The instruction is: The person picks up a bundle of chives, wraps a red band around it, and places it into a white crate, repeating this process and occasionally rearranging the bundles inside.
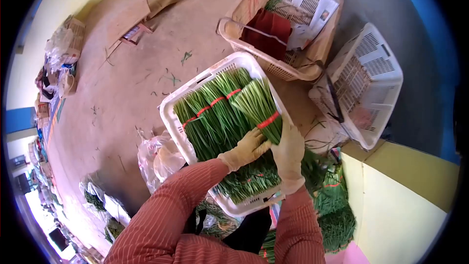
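Observation:
A white plastic crate (172, 117) sits in front of me, filled with rows of green chives (215, 112) tied in bundles with red bands. One bundle of chives (255, 101) lies at a slant above the others at the crate's right side. My right hand (288, 154), in a pale glove, grips that bundle along its right edge, below the red band. Against its lower left end, my gloved left hand (246, 149) has its fingers closed on the stalks; the fingertips are partly hidden. Other cut ends show beneath my wrists.
Behind the crate stands a larger basket (312, 63) holding dark red cloth and paper. A second white basket (376, 88) tilts at the right. More chive bundles (337, 210) are stacked beside my right arm. Plastic bags (159, 159) lie at the left, and leaf scraps litter the floor.

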`<action>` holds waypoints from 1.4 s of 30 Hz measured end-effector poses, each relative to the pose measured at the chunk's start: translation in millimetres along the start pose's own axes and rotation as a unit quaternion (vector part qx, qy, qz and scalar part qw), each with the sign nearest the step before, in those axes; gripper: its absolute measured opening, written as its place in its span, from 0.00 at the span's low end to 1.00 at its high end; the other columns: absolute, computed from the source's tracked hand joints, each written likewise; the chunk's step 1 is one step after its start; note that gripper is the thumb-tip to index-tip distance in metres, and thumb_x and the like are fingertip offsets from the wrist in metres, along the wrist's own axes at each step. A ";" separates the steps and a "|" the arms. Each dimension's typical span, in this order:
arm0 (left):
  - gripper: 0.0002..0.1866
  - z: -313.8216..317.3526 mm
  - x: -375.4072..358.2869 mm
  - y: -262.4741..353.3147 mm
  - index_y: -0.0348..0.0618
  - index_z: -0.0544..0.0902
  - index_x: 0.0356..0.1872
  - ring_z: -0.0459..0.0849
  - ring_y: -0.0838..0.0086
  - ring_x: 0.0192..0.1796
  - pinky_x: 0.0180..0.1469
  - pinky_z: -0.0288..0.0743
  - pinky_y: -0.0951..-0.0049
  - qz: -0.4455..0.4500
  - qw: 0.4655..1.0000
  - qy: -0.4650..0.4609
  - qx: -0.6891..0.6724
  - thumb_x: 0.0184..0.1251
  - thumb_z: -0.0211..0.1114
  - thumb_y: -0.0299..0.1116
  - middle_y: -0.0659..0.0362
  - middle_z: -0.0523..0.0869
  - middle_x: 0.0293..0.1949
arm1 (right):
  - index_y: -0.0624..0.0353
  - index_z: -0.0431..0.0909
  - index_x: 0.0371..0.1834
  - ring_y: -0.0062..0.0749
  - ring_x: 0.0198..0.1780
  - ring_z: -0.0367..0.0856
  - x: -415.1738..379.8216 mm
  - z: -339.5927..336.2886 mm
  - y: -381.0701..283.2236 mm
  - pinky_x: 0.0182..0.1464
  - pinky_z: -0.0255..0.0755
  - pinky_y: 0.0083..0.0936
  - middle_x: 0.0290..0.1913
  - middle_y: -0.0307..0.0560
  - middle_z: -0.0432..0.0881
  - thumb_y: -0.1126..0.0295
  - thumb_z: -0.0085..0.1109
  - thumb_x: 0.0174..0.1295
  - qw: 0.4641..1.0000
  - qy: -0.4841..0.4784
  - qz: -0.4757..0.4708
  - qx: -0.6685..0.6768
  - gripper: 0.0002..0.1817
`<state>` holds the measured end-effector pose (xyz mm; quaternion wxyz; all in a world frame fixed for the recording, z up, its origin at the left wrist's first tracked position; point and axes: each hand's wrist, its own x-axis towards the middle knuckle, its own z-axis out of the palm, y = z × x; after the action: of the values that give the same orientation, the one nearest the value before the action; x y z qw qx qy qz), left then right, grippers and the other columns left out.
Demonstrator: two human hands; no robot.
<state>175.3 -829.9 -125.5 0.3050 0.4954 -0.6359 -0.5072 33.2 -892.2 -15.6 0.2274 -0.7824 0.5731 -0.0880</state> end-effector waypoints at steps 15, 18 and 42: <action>0.26 -77.7 57.7 -127.6 0.36 0.77 0.61 0.73 0.49 0.67 0.67 0.69 0.55 -0.055 0.938 0.108 0.326 0.63 0.65 0.36 0.46 0.78 0.62 | 0.40 0.59 0.77 0.40 0.50 0.77 124.4 233.3 23.8 0.57 0.73 0.38 0.55 0.42 0.75 0.66 0.74 0.50 0.942 0.160 0.095 -0.278 0.49; 0.35 -61.4 44.7 -137.7 0.30 0.70 0.67 0.60 0.47 0.75 0.77 0.55 0.51 0.011 0.926 -0.033 0.376 0.60 0.64 0.42 0.45 0.68 0.70 | 0.41 0.62 0.76 0.36 0.44 0.75 124.8 242.8 25.9 0.54 0.72 0.38 0.48 0.40 0.72 0.73 0.59 0.61 0.927 0.182 0.075 -0.321 0.38; 0.35 -62.0 34.3 -128.3 0.28 0.69 0.68 0.61 0.45 0.76 0.77 0.56 0.51 -0.031 0.942 -0.044 0.333 0.64 0.65 0.41 0.40 0.67 0.70 | 0.50 0.71 0.68 0.52 0.61 0.79 162.7 211.0 65.3 0.63 0.73 0.38 0.55 0.57 0.83 0.65 0.75 0.40 0.966 -0.141 0.123 0.179 0.44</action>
<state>260.5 -882.7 -232.4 0.0790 0.5652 -0.7655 -0.2971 114.6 -1006.6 -251.3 0.4509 -0.6569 0.6023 -0.0493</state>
